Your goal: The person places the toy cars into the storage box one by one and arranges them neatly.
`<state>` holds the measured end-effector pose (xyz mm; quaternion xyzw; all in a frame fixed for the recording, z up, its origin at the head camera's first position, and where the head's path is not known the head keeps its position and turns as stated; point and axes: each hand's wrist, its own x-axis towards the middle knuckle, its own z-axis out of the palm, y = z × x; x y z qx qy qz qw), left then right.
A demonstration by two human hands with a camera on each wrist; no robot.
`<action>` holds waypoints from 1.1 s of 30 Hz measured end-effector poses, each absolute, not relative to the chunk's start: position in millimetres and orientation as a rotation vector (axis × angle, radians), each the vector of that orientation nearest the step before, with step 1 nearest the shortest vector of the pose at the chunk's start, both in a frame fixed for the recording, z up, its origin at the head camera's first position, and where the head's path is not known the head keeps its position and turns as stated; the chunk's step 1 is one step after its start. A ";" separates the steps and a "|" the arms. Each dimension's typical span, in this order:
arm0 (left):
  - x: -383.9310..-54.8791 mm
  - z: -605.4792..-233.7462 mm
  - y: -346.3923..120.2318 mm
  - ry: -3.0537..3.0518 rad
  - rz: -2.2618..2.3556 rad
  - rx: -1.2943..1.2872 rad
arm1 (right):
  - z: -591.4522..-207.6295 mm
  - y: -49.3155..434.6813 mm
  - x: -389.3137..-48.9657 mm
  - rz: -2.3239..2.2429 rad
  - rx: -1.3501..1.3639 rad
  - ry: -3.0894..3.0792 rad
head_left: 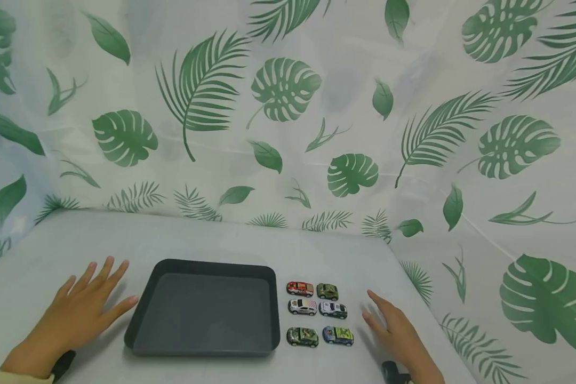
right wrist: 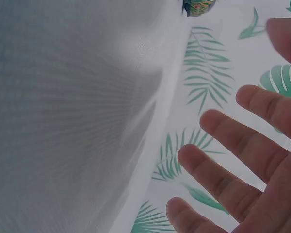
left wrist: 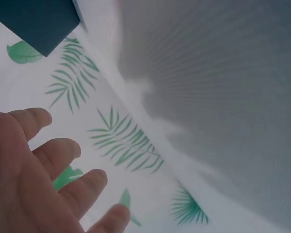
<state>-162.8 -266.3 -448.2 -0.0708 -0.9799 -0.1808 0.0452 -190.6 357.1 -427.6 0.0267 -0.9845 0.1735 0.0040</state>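
Observation:
A dark grey rectangular tray (head_left: 206,309) lies on the white table with nothing in it. To its right are several small toy cars in two columns: a red one (head_left: 300,288), a green one (head_left: 327,291), a white one (head_left: 302,306), a white and black one (head_left: 333,310), a camouflage one (head_left: 303,336) and a blue and yellow-green one (head_left: 338,335). My left hand (head_left: 79,312), fingers spread, is beside the tray's left side, apart from it. My right hand (head_left: 394,326) is right of the cars, its fingers extended and touching none. Both hands hold nothing.
White cloth with green leaf prints (head_left: 288,133) hangs behind the table and along its right side. The white tabletop (head_left: 211,234) stretches behind the tray. In the right wrist view, part of a toy car (right wrist: 200,7) shows at the top edge.

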 end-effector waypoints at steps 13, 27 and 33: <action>-166.7 -444.5 -267.4 -2.966 -0.697 -0.317 | -427.9 358.8 -194.9 0.673 0.215 -3.031; -170.0 -434.6 -279.7 -3.007 -0.995 -0.468 | -428.2 359.5 -204.7 1.043 0.304 -2.963; -170.9 -437.2 -278.1 -2.985 -1.134 -0.485 | -428.3 360.8 -210.3 1.105 0.355 -2.966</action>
